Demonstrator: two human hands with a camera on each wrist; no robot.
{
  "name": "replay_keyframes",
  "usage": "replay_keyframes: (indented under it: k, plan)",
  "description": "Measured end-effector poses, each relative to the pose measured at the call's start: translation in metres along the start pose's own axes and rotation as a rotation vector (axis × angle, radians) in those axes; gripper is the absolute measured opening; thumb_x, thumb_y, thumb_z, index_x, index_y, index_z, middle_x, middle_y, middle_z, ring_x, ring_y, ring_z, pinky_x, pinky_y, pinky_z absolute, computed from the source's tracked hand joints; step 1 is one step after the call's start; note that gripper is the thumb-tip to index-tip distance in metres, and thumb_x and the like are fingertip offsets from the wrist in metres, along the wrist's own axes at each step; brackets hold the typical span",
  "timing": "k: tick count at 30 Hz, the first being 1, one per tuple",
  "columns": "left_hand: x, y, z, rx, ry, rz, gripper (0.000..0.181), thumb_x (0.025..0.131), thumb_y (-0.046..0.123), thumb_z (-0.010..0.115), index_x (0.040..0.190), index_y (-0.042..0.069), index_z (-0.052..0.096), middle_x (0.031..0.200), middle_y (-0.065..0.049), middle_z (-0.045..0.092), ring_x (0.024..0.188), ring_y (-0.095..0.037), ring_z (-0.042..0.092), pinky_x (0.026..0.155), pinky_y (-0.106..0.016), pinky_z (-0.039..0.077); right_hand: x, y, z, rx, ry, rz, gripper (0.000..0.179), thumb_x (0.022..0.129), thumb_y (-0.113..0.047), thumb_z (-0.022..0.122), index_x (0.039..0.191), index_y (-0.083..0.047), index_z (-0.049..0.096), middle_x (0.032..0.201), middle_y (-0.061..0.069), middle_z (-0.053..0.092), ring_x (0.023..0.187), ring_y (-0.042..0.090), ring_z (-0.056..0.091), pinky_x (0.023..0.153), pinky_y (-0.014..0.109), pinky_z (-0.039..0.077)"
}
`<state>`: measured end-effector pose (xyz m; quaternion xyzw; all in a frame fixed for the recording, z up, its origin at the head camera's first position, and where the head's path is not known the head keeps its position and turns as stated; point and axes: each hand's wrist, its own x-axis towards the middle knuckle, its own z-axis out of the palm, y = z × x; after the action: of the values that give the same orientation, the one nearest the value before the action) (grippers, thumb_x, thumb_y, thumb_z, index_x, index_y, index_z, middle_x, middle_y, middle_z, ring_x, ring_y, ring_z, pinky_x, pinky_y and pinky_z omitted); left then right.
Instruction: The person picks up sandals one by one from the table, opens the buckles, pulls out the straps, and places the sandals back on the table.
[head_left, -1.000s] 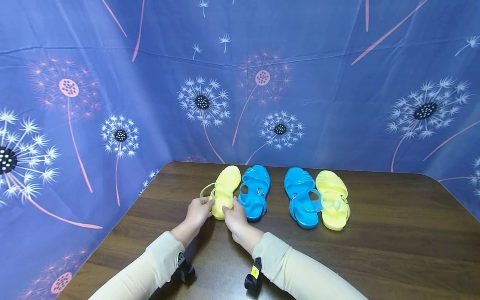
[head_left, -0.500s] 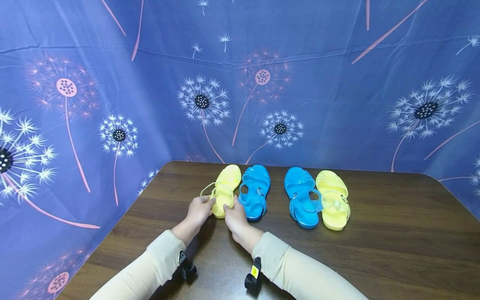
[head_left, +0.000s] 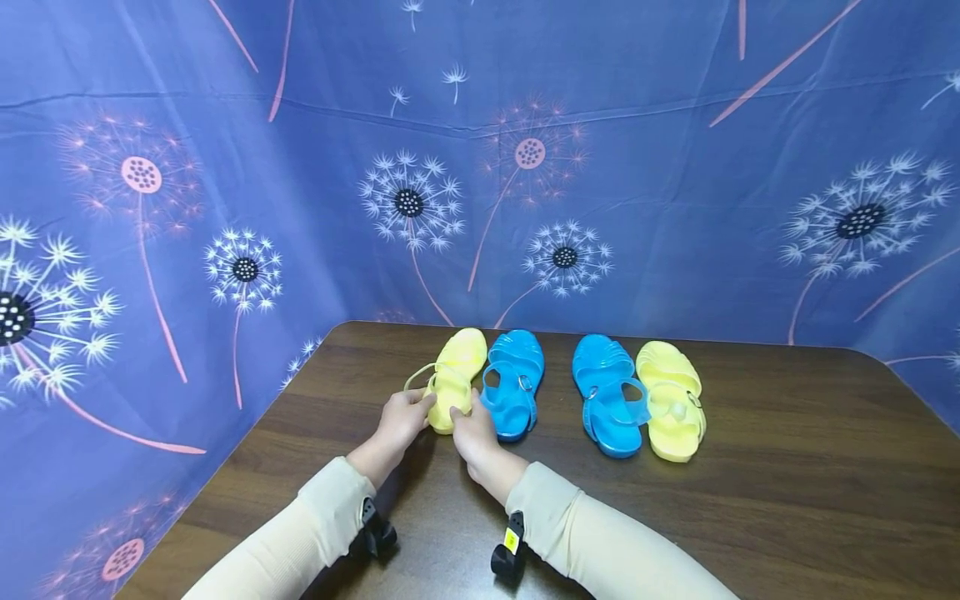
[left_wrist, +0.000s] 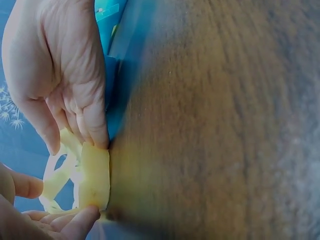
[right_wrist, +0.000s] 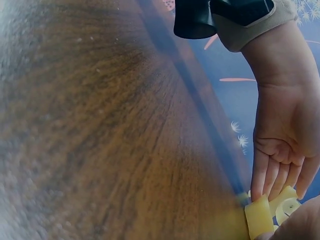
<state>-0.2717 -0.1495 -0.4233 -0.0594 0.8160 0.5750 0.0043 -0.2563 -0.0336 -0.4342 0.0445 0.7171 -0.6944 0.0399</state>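
Both hands are at the heel end of the leftmost yellow sandal (head_left: 450,396), which lies with its toe toward the back and its ankle strap loose to the left. My left hand (head_left: 401,421) grips its left side, thumb above and fingers low along the sole. From the other side my right hand (head_left: 476,433) holds the heel, its fingers between this sandal and the blue sandal (head_left: 516,375) close beside it. In the left wrist view, fingertips of both hands meet the sides of the yellow heel (left_wrist: 95,175).
To the right stand another blue sandal (head_left: 613,425) and a second yellow sandal (head_left: 672,433), side by side, the blue one's strap overlapping the yellow. All rest on a dark wooden table (head_left: 787,467). A blue dandelion-print cloth (head_left: 660,208) hangs behind and at left.
The left yellow sandal has crept very slightly toward the back, with both hands keeping their hold. The head view has shifted a little; the other sandals stay put.
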Motion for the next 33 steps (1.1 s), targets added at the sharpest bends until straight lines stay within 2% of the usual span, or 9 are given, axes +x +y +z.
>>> replay_keyframes:
  k: [6, 15, 22, 26, 33]
  plan:
    - [0.0, 0.003, 0.001, -0.104, -0.044, -0.057, 0.042, 0.101, 0.012, 0.045, 0.134, -0.014, 0.046, 0.136, -0.028, 0.052, 0.127, -0.034, 0.052, 0.104, -0.043, 0.046, 0.001, 0.0, 0.001, -0.03, 0.015, -0.017, 0.057, 0.1, -0.005, 0.045, 0.15, 0.008, 0.02, 0.157, 0.025, 0.022, 0.146, 0.038, 0.019, 0.119, 0.052, 0.018]
    - [-0.001, 0.01, -0.005, -0.204, -0.081, -0.152, 0.046, 0.101, 0.01, 0.043, 0.138, -0.016, 0.037, 0.142, -0.034, 0.041, 0.134, -0.044, 0.041, 0.11, -0.047, 0.039, 0.0, -0.006, 0.003, -0.035, 0.019, 0.01, 0.061, 0.099, -0.01, 0.047, 0.15, 0.009, 0.019, 0.157, 0.026, 0.02, 0.146, 0.038, 0.018, 0.12, 0.05, 0.016]
    - [-0.004, 0.014, -0.006, -0.221, -0.101, -0.131, 0.049, 0.101, 0.01, 0.042, 0.141, -0.015, 0.034, 0.149, -0.031, 0.035, 0.139, -0.042, 0.033, 0.115, -0.048, 0.032, -0.002, -0.014, -0.001, -0.019, -0.023, 0.065, 0.062, 0.101, -0.015, 0.044, 0.151, 0.008, 0.014, 0.158, 0.026, 0.014, 0.148, 0.038, 0.011, 0.121, 0.051, 0.012]
    - [-0.005, 0.018, -0.011, -0.235, -0.08, -0.11, 0.05, 0.1, 0.01, 0.042, 0.143, -0.014, 0.032, 0.152, -0.029, 0.03, 0.141, -0.04, 0.031, 0.116, -0.047, 0.031, -0.006, -0.021, -0.004, -0.016, -0.051, 0.086, 0.063, 0.102, -0.017, 0.042, 0.152, 0.006, 0.011, 0.16, 0.024, 0.012, 0.148, 0.038, 0.008, 0.121, 0.051, 0.01]
    - [-0.008, 0.029, -0.02, -0.234, -0.052, -0.061, 0.051, 0.1, 0.01, 0.043, 0.144, -0.013, 0.032, 0.153, -0.026, 0.03, 0.142, -0.036, 0.031, 0.116, -0.045, 0.031, -0.013, -0.034, -0.006, -0.02, -0.084, 0.069, 0.062, 0.101, -0.017, 0.043, 0.152, 0.004, 0.014, 0.159, 0.024, 0.015, 0.148, 0.038, 0.01, 0.121, 0.052, 0.011]
